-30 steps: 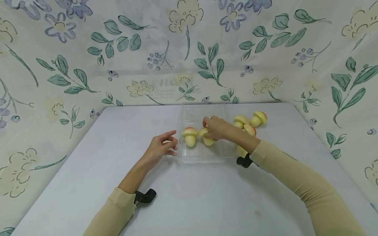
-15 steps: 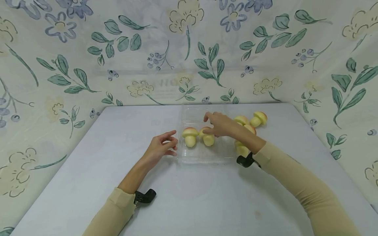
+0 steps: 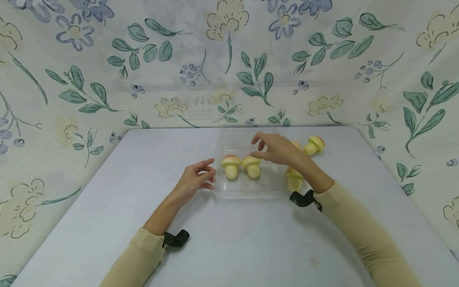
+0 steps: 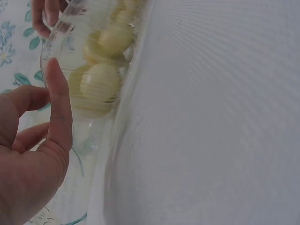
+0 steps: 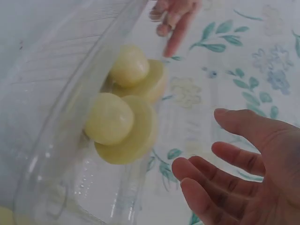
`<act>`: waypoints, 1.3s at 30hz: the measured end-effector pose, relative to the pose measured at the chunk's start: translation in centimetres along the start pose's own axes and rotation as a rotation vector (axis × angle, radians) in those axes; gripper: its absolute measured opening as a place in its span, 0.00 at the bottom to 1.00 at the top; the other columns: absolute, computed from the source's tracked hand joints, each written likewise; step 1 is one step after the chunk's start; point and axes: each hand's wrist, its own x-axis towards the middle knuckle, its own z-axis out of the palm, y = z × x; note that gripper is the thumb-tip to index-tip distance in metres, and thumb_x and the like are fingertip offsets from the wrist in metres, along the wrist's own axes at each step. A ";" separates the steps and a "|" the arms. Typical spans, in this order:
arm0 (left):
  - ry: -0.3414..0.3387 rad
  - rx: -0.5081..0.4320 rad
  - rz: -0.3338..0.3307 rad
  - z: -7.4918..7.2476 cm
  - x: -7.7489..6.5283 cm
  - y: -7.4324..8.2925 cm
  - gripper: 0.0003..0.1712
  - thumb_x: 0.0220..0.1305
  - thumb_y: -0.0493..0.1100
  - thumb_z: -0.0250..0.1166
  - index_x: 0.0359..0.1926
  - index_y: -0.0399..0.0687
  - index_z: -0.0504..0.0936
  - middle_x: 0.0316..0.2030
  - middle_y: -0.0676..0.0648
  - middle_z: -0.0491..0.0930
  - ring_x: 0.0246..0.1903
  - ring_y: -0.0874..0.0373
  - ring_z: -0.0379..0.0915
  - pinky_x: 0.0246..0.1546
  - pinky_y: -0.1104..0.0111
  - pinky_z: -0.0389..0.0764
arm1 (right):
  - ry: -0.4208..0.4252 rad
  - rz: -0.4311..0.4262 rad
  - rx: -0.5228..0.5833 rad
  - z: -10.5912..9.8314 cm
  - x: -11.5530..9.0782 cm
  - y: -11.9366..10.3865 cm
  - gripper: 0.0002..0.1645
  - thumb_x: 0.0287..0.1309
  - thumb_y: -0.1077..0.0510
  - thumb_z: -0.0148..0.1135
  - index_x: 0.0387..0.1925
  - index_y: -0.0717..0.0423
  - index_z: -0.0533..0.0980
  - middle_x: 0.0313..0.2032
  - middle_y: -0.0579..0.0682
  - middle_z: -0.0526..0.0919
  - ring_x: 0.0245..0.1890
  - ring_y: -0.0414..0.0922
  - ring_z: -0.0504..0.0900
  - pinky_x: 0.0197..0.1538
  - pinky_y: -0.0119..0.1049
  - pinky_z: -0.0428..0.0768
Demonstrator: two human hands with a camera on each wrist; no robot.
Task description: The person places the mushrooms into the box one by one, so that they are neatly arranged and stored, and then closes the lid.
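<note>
Two yellow mushroom-shaped pieces with reddish caps, the left mushroom point(image 3: 231, 168) and the right mushroom point(image 3: 253, 170), lie side by side in a clear plastic box point(image 3: 247, 195). Above the right mushroom's cap hovers my right hand point(image 3: 277, 149), fingers loosely bent and holding nothing. The right wrist view has both mushrooms beside the spread fingers of the right hand point(image 5: 234, 173), with a gap between. My left hand point(image 3: 195, 177) stays at the box's left side. In the left wrist view its index finger point(image 4: 58, 103) stands right at the clear wall, fingers relaxed.
Several more mushrooms sit right of the box, among them a near mushroom point(image 3: 295, 182) and a far mushroom point(image 3: 314, 145); my right forearm partly hides the group. The box's clear lid point(image 3: 234, 137) lies tipped back behind. A floral cloth point(image 3: 201, 59) hangs beyond the white table point(image 3: 229, 247).
My right hand has let go of the right mushroom and lifted up and to the right, away from it. The mushroom stays in the box. My left hand has not moved.
</note>
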 end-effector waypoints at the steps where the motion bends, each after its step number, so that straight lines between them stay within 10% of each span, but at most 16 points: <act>1: -0.001 0.000 0.000 0.0 0.0 0.0 0.34 0.70 0.37 0.59 0.73 0.36 0.59 0.44 0.47 0.74 0.33 0.62 0.77 0.33 0.70 0.88 | 0.012 0.004 0.008 -0.2 -0.2 0.0 0.24 0.62 0.42 0.64 0.54 0.50 0.74 0.45 0.53 0.85 0.37 0.47 0.84 0.40 0.38 0.84; 18: 0.010 0.000 -0.003 0.0 0.1 -0.2 0.33 0.69 0.35 0.59 0.72 0.36 0.60 0.44 0.45 0.74 0.32 0.63 0.77 0.33 0.70 0.88 | 0.136 -0.009 0.114 -1.6 -3.6 2.8 0.19 0.63 0.47 0.64 0.49 0.53 0.76 0.40 0.53 0.86 0.30 0.47 0.86 0.37 0.37 0.85; 39: 0.027 0.013 0.004 0.1 -0.1 0.0 0.33 0.70 0.36 0.60 0.72 0.37 0.61 0.43 0.48 0.73 0.32 0.62 0.77 0.33 0.70 0.88 | 0.212 0.173 0.187 -4.3 -5.8 6.2 0.27 0.65 0.43 0.60 0.58 0.52 0.71 0.50 0.57 0.82 0.39 0.53 0.86 0.37 0.39 0.86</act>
